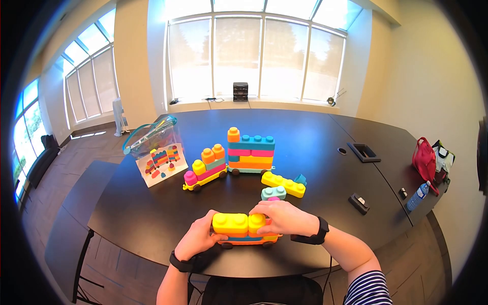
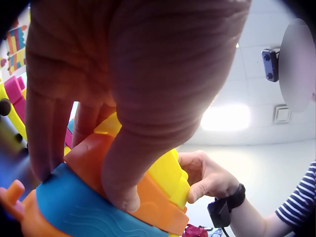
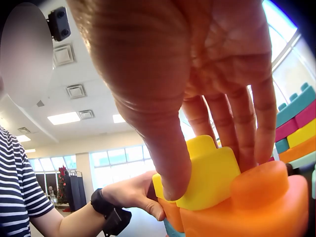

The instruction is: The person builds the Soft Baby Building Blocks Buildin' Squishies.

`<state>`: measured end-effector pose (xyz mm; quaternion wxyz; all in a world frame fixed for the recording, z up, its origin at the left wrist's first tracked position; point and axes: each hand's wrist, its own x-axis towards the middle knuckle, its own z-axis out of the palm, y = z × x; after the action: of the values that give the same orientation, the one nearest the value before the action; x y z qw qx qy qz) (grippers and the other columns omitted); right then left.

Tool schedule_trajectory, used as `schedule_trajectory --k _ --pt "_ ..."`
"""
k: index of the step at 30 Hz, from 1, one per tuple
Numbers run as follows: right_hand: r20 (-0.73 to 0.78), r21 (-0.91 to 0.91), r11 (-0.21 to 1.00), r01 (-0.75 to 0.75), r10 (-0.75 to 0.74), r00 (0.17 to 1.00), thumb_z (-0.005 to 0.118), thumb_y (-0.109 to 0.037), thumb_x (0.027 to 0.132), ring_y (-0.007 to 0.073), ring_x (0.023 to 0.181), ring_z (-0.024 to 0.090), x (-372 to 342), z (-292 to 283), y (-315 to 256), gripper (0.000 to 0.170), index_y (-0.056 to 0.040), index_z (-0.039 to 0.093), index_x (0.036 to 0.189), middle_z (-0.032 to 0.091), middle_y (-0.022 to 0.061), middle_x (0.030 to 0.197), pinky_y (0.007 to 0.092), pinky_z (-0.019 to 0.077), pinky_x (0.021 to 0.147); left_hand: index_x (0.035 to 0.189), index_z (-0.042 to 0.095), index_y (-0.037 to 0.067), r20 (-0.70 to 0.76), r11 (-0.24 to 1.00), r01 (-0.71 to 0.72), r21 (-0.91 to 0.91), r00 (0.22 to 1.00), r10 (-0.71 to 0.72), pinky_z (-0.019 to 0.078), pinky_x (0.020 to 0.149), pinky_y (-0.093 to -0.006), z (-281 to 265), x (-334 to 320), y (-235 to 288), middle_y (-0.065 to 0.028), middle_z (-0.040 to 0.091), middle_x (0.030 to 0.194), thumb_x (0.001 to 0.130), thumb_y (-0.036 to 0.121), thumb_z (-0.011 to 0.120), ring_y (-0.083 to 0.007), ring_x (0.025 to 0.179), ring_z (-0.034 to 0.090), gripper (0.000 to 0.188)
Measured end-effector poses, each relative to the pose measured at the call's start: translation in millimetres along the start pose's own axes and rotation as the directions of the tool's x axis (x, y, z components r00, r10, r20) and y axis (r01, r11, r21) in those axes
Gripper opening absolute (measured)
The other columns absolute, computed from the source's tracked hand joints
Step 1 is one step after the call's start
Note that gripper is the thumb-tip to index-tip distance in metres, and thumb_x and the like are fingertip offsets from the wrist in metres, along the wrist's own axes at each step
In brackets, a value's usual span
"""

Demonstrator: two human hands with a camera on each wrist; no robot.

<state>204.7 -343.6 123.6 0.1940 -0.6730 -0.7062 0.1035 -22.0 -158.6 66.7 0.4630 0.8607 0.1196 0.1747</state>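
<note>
In the head view a toy train car of stacked building blocks [image 1: 247, 238] stands at the near table edge, with a wheeled orange base, a blue layer, orange blocks and yellow on top. My left hand [image 1: 198, 238] grips its left end; in the left wrist view the thumb presses the orange [image 2: 153, 197] and blue [image 2: 89, 202] blocks. With thumb and fingers on opposite sides, my right hand [image 1: 288, 219] pinches the small yellow block [image 3: 210, 175] beside a longer yellow block [image 1: 230, 222]. An orange block [image 3: 266, 197] shows a bare stud in the right wrist view.
Beyond the hands stand two built train cars, a low one [image 1: 207, 175] and a tall one [image 1: 251, 160]. Loose yellow blocks [image 1: 284, 185] and a pale teal block [image 1: 273, 193] lie nearer. A picture card [image 1: 161, 165] leans on a clear bag [image 1: 168, 133]; a water bottle [image 1: 418, 196] stands right.
</note>
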Motion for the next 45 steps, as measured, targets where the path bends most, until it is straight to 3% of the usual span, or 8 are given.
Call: schedule_trajectory --k 8,11,14,17,24,31,40,45 --pt "0.084 0.198 0.962 0.188 -0.208 0.975 0.086 -0.027 0.089 0.0257 0.105 0.071 -1 -22 33 0.060 -0.0055 0.066 0.141 0.073 0.0111 0.119 0.0368 0.0560 0.095 0.123 0.054 0.002 0.020 1.000 0.010 -0.024 1.000 -0.009 0.0600 0.079 -0.0361 2 1 -4 -0.0160 0.076 0.102 0.087 0.000 0.082 -0.0267 0.088 0.079 0.045" --pt "-0.206 0.365 0.930 -0.027 0.109 0.972 0.082 -0.019 0.093 0.0219 0.111 0.071 -1 -56 82 0.045 -0.0048 0.072 0.134 0.076 0.0112 0.124 0.0346 0.0562 0.097 0.123 0.054 0.002 0.016 1.000 0.018 -0.018 1.000 -0.017 0.0602 0.080 -0.0360 0 1 -1 -0.0160 0.076 0.102 0.087 0.000 0.083 -0.0271 0.090 0.079 0.046" --pt "-0.437 0.329 0.892 -0.312 0.436 0.787 0.080 -0.019 0.093 0.0233 0.108 0.075 -1 -64 168 0.040 -0.0052 0.076 0.130 0.078 0.0137 0.122 0.0353 0.0583 0.095 0.124 0.055 0.002 0.020 0.999 0.037 -0.032 0.999 -0.036 0.0606 0.083 -0.0355 3 3 -5 -0.0158 0.076 0.104 0.087 0.002 0.084 -0.0271 0.092 0.079 0.048" --pt "-0.384 0.318 0.787 -0.528 0.616 0.688 0.087 -0.028 0.086 0.0274 0.111 0.075 -12 -44 240 0.051 -0.0039 0.075 0.130 0.077 0.0170 0.122 0.0395 0.0582 0.098 0.125 0.055 0.002 0.035 0.998 0.056 -0.036 0.998 -0.054 0.0607 0.083 -0.0356 2 4 -1 -0.0154 0.076 0.106 0.087 0.003 0.084 -0.0274 0.094 0.079 0.048" --pt "-0.219 0.221 0.747 -0.627 0.665 0.714 0.093 -0.036 0.079 0.0262 0.105 0.076 -17 -12 278 0.061 -0.0019 0.077 0.127 0.080 0.0168 0.114 0.0384 0.0588 0.096 0.125 0.055 0.002 0.026 0.998 0.044 -0.037 0.999 -0.044 0.0603 0.084 -0.0348 5 4 -1 -0.0149 0.076 0.106 0.087 0.003 0.084 -0.0263 0.094 0.079 0.048" --pt "-0.428 0.264 0.778 -0.570 0.624 0.653 0.087 -0.032 0.080 0.0270 0.098 0.073 -15 -20 245 0.050 -0.0005 0.076 0.117 0.077 0.0157 0.108 0.0387 0.0578 0.090 0.125 0.055 0.002 0.043 0.997 0.057 -0.050 0.998 -0.054 0.0606 0.088 -0.0355 5 5 1 -0.0152 0.076 0.108 0.087 0.002 0.085 -0.0272 0.097 0.079 0.049" --pt "-0.235 0.411 0.900 -0.144 0.257 0.938 0.092 -0.023 0.080 0.0098 0.086 0.059 -40 -42 53 0.051 -0.0066 0.072 0.123 0.068 0.0041 0.107 0.0259 0.0512 0.075 0.125 0.055 0.001 0.038 0.997 0.058 -0.046 0.998 -0.057 0.0604 0.092 -0.0373 6 6 0 -0.0164 0.076 0.112 0.086 0.002 0.086 -0.0299 0.105 0.077 0.051" --pt "-0.275 0.147 0.989 0.005 0.036 0.961 0.092 -0.025 0.080 0.0189 0.079 0.064 -44 -13 36 0.048 -0.0070 0.072 0.120 0.072 0.0087 0.100 0.0305 0.0552 0.075 0.126 0.055 0.001 0.036 0.997 0.050 -0.050 0.998 -0.048 0.0605 0.092 -0.0370 8 5 -2 -0.0168 0.075 0.113 0.085 0.002 0.086 -0.0298 0.104 0.078 0.051"
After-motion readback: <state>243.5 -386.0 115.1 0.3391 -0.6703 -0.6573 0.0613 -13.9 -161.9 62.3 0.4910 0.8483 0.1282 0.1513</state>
